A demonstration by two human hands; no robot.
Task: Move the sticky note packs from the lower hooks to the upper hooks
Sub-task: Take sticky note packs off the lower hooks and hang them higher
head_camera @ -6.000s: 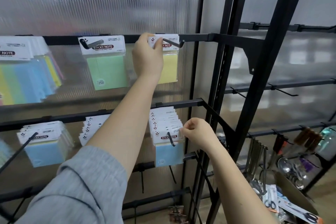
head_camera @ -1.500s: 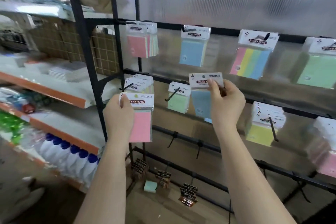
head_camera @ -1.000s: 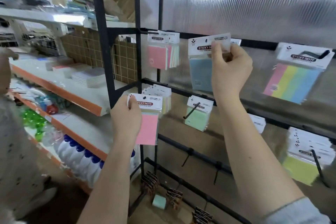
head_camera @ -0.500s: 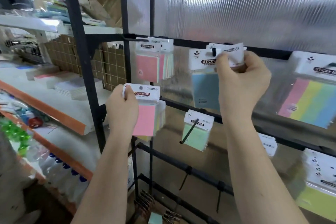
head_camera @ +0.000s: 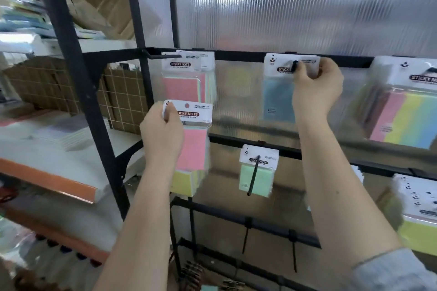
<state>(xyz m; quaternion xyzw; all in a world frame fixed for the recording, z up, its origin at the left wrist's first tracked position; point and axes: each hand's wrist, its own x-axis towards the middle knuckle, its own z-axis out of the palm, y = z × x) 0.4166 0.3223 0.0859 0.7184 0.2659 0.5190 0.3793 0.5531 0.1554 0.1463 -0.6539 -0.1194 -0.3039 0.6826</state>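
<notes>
1. Up on the top rail (head_camera: 236,54), the right hand (head_camera: 316,87) is pinching the white header card of a blue sticky note pack (head_camera: 279,92), fingers curled on the card's right end, with the black tip of the upper hook (head_camera: 294,66) poking through the card's hole.
2. That pack is hanging upright, long axis vertical, printed face toward the camera, flat against the ribbed panel (head_camera: 295,4).
3. Lower and to the left, the left hand (head_camera: 162,134) is gripping a pink sticky note pack (head_camera: 192,137) by the left end of its header, thumb on the front; it is standing upright in the air, off any hook.
4. Directly above it, packs are already hanging on the top-left hook (head_camera: 165,56).
5. Between the two hands, the rail is showing a bare stretch.
6. On the lower rail, a green pack (head_camera: 256,177) is hanging on its hook.
</notes>
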